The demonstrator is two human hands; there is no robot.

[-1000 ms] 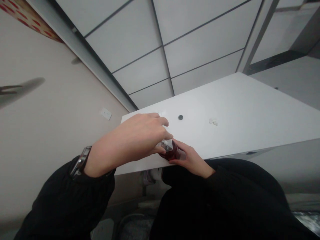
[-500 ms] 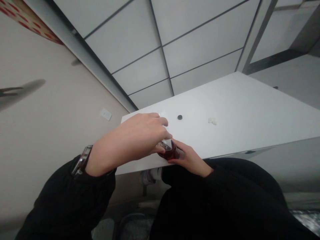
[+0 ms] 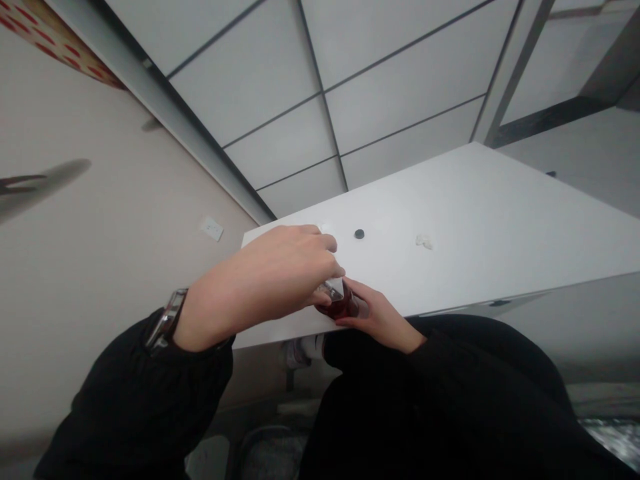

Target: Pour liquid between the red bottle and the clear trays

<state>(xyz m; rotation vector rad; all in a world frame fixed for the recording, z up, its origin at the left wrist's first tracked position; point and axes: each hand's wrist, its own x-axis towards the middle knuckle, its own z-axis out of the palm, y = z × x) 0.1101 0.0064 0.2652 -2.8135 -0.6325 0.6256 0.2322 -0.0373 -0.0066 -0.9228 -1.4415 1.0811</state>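
Note:
A small dark-red bottle or jar (image 3: 344, 307) is held tilted over the near edge of the white table (image 3: 490, 220). My right hand (image 3: 384, 320) is closed around its lower part. Over its upper end lies my left hand (image 3: 270, 277), with thumb and index finger pinched close together. Between those fingers and the red body shows a clear, shiny piece (image 3: 334, 288) with a pale face; whether it is a separate thing or part of the bottle I cannot make out. The left palm hides the rest of that end.
A small dark round cap (image 3: 359, 234) lies on the table beyond my hands. To its right is a crumpled translucent scrap (image 3: 424, 241). Panelled sliding doors (image 3: 280, 113) stand behind the table, and a wall with a socket (image 3: 213, 229) is at the left.
Almost nothing differs. The left wrist has shifted very slightly right, and both hands keep the same hold on the red bottle or jar.

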